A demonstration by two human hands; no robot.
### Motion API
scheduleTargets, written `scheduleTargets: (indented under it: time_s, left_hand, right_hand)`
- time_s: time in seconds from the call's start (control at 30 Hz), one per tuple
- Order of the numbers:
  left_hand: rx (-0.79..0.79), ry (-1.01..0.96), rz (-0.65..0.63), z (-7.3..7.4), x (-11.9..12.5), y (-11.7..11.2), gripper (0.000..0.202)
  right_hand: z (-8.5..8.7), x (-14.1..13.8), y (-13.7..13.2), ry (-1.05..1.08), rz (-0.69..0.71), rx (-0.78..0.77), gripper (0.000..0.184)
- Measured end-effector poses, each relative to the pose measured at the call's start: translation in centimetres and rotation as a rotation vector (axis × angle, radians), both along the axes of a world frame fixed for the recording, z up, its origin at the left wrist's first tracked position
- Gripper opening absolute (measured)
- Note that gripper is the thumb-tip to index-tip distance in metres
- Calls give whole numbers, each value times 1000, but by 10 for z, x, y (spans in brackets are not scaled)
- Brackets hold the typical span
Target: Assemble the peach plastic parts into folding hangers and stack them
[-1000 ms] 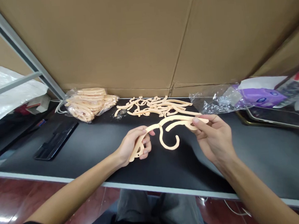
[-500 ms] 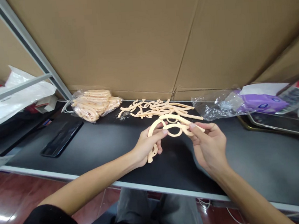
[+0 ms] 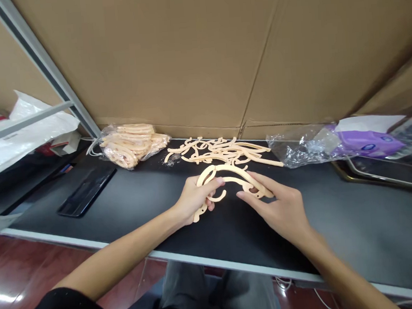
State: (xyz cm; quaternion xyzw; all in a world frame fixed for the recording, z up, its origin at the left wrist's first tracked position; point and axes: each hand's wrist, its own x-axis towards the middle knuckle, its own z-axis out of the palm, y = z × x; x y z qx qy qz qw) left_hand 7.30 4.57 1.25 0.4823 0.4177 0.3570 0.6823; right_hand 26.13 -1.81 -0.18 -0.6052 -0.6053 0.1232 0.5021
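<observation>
A beige plastic folding clothes hanger (image 3: 234, 169) is held in the air above the front of the table, its jointed arms forming an arch. My left hand (image 3: 194, 199) is closed around the left arm, thumb on top. Just beside its fingers a curved hook (image 3: 219, 197) sticks out below the arch. At the right end, my right hand (image 3: 283, 205) grips the other arm, with fingers behind it and the thumb in front. Behind the hanger lies a loose pile of beige hanger parts (image 3: 223, 149).
A clear bag of beige parts (image 3: 130, 144) sits left of the pile. A black phone (image 3: 86, 191) lies at left. To the right are crumpled clear plastic (image 3: 293, 148), a purple packet (image 3: 367, 142) and a tablet-like device (image 3: 389, 172). Cardboard (image 3: 184, 56) walls the back.
The hanger has turned in my hands, and the hook now points down beside my left fingers. My right hand has shifted slightly lower, with its thumb stretched further left.
</observation>
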Motion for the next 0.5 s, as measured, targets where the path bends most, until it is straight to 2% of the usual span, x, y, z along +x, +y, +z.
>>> scheduleTargets:
  time_s: [0.07, 0.17, 0.3, 0.5]
  left_hand:
    - [22, 34, -36, 0, -2, 1, 29]
    - [83, 81, -63, -1, -2, 0, 32]
    - [175, 59, -23, -2, 3, -4, 41]
    - [108, -118, 31, -7, 13, -8, 45]
  right_hand:
    - [-3, 1, -1, -227, -99, 69, 27]
    - [-4, 0, -1, -318, -140, 15, 25]
    - [-2, -11, -1, -137, 25, -154, 29]
    - [2, -28, -2, 99, 273, -310, 37]
